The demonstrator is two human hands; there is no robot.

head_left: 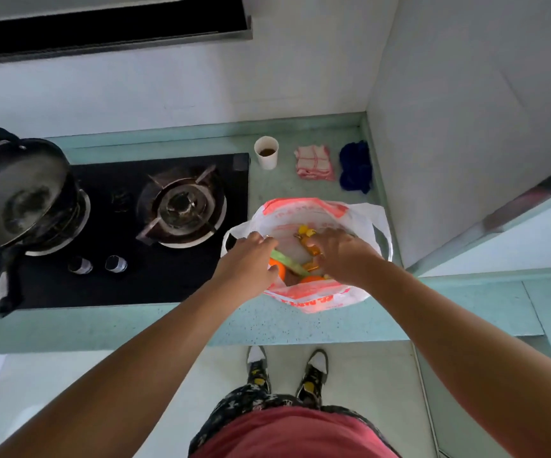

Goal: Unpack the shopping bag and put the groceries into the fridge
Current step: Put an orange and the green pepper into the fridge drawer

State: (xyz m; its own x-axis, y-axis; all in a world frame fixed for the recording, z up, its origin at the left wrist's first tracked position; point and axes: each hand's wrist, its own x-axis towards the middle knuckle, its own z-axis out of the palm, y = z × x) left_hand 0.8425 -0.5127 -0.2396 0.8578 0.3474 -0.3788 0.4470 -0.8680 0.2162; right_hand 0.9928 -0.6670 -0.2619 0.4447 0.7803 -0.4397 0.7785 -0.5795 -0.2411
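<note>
Groceries sit loose in the thin white-and-red plastic shopping bag, which stands open-mouthed on the pale green speckled desk, just to the right of the black glass gas hob. The person's left hand is at the bag's left rim with its fingers curled over the film, holding the mouth wide. The right hand reaches down among the contents, and from this view I cannot tell whether it has closed on anything. Inside I can make out a round orange fruit by the left hand, a long pale green vegetable lying across the middle, and a small yellow item toward the far wall; the rest is too jumbled to name. The bag itself looks flimsy and slack, so it will likely sag and spill unless one hand keeps hold of the rim or a handle loop. The fruit should be firm, fairly light and apt to roll, best cupped whole in the palm. The green vegetable looks long and bendy, so I would take it near the middle. Behind the bag stand a white paper cup with brown liquid and a folded pink checked cloth, well apart from the hands. I cannot pick out the fridge.
</note>
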